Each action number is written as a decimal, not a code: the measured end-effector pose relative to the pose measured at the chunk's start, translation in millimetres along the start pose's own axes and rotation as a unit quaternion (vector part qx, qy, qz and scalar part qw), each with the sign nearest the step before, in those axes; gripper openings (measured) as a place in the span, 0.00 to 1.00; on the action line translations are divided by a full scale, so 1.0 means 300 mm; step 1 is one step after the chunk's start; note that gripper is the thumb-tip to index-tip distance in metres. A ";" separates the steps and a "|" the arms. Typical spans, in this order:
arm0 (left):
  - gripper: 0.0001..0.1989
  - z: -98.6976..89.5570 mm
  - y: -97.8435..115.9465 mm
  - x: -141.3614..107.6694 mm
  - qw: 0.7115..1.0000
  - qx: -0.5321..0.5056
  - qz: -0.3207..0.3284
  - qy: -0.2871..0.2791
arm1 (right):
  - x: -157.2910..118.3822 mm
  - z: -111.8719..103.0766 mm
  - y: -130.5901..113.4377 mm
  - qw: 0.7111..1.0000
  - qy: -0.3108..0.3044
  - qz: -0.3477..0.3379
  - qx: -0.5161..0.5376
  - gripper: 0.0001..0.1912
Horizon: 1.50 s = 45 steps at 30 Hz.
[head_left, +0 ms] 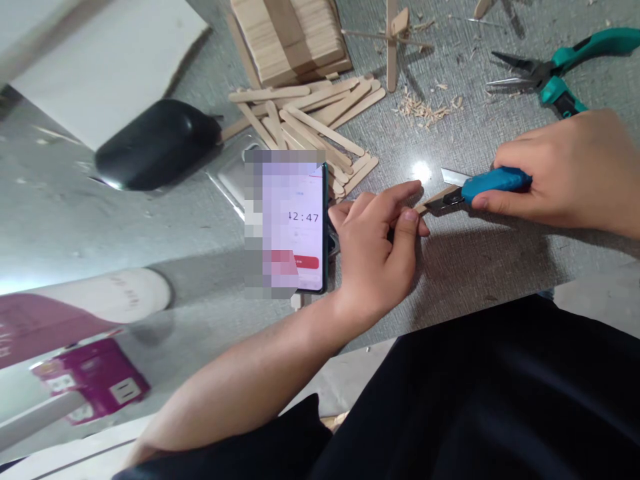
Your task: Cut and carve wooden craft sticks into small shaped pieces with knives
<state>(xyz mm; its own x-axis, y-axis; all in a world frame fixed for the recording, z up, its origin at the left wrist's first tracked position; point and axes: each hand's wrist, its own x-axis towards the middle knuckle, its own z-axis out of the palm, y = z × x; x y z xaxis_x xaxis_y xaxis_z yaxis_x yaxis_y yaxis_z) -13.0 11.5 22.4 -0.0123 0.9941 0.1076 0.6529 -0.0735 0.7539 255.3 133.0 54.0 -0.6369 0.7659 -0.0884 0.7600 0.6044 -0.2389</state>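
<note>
Grey tabletop (475, 267), front edge | wooden stick (422, 209) pinched by left hand (377, 247), jutting past fingertips | cutter (495, 185) gripped by curled right hand (565, 173)

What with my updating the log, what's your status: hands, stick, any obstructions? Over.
Left hand pinching wooden stick. Right hand gripping blue-handled knife. Knife overlaps stick; contact unclear. Phone close by left hand, pliers near right; neither between hands.

Tabletop (470, 127) glare; soft shadows; phone (306, 233) partly pixelated

Phone (309, 230) left of knife (495, 186); sticks (327, 131) behind phone; pliers (542, 75) behind knife.
</note>
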 end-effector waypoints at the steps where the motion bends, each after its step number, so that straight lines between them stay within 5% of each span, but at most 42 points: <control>1: 0.13 -0.001 -0.001 -0.001 1.000 -0.003 0.007 -0.005 | 0.000 0.000 0.001 1.000 0.002 -0.008 -0.007 0.47; 8: 0.06 -0.009 -0.018 -0.025 0.998 0.019 0.062 -0.015 | -0.025 0.011 0.003 0.996 0.033 -0.067 -0.041 0.46; 18: 0.12 0.015 -0.019 -0.044 0.994 0.043 0.098 0.019 | -0.025 0.060 0.014 0.991 0.094 -0.094 0.020 0.44; 22: 0.07 0.040 -0.035 -0.038 0.995 -0.077 0.056 0.039 | -0.016 0.063 0.009 0.983 0.114 -0.115 -0.081 0.44; 27: 0.12 0.053 -0.033 -0.014 0.965 -0.249 0.054 0.063 | -0.005 0.041 0.013 0.963 0.215 -0.127 -0.099 0.46; 33: 0.18 0.041 -0.015 0.002 0.958 -0.281 0.041 0.048 | -0.009 0.019 0.021 0.957 0.240 -0.139 -0.081 0.33; 37: 0.17 0.037 -0.013 0.008 0.956 -0.280 0.061 0.059 | 0.000 0.016 0.027 0.929 0.293 -0.214 -0.073 0.30; 41: 0.18 0.025 -0.005 0.015 0.957 -0.280 0.068 0.044 | 0.003 0.004 0.031 0.944 0.231 -0.216 -0.089 0.26; 45: 0.21 0.013 0.005 0.019 0.964 -0.263 0.034 0.018 | 0.008 0.005 0.037 0.937 0.235 -0.246 -0.076 0.17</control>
<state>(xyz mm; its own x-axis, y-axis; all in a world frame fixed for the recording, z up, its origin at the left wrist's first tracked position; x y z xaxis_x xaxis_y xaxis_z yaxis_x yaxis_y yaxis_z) -9.1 17.6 21.5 -0.0153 0.9828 0.1841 0.1786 -0.1785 0.9676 262.2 141.1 49.6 -0.8146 0.3775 0.4405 0.4226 0.9063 0.0048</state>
